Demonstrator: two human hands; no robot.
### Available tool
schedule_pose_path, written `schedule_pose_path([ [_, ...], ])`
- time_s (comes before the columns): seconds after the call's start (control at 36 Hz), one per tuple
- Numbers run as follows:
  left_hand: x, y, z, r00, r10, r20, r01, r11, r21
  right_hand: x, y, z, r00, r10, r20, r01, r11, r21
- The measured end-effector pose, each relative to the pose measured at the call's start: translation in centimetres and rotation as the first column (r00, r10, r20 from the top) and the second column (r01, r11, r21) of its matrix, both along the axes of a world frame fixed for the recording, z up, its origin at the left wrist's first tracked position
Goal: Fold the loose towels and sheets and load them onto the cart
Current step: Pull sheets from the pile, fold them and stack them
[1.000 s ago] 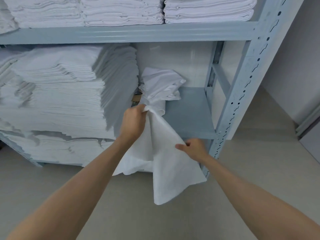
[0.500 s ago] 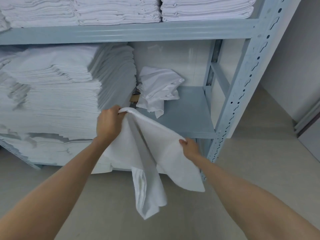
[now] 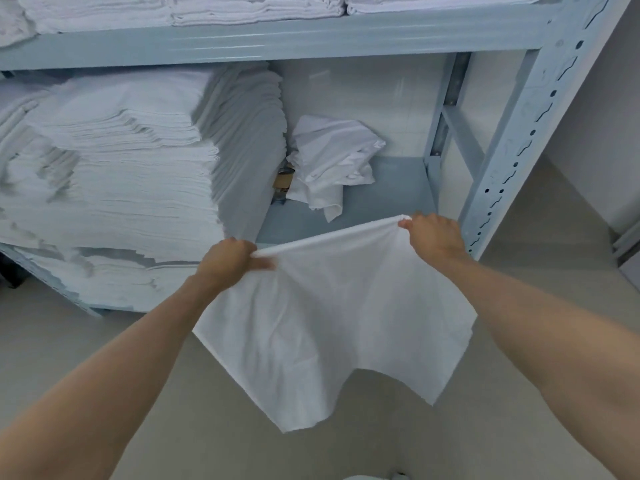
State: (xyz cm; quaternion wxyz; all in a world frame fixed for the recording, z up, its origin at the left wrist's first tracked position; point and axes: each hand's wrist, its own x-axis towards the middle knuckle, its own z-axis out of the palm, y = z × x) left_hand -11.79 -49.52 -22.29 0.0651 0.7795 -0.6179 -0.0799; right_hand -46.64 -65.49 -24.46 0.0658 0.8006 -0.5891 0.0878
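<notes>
At the centre of the frame, the left hand and right hand are each pinching a top corner of a white towel, stretching its edge taut before the shelf. The fold is only beginning; next, the corners likely need bringing together evenly.

The left hand and right hand pinch the top edge of a thin white cloth, stretched taut before a pale blue metal shelving rack holding tall stacked white linens
</notes>
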Motion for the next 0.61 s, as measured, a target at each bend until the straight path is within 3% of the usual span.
schedule_pose_path([
  [0.11,0.8,0.2,-0.6,0.993,-0.089,0.078,0.079,0.989,0.125,-0.6,0.4,0.3,0.988,0.125,-0.094,-0.127,0.992,-0.022],
  [0.19,1.8,0.5,-1.5,0.993,-0.055,0.106,0.039,0.989,0.146,-0.8,0.6,0.4,0.968,0.18,-0.176,-0.184,0.983,-0.008],
  [0.39,2.8,0.9,-3.7,0.999,0.029,0.043,-0.027,0.999,-0.042,-2.8,1.2,1.6,0.888,0.241,-0.392,-0.29,0.955,-0.069],
  [0.53,2.7,1.4,-3.9,0.993,0.075,0.088,-0.048,0.961,-0.273,-3.9,1.0,1.6,0.922,0.259,-0.286,-0.327,0.918,-0.224],
  [0.61,2.4,0.9,-3.3,0.993,0.118,0.017,-0.108,0.952,-0.285,-4.0,0.4,1.6,0.948,0.163,-0.272,-0.213,0.963,-0.163],
])
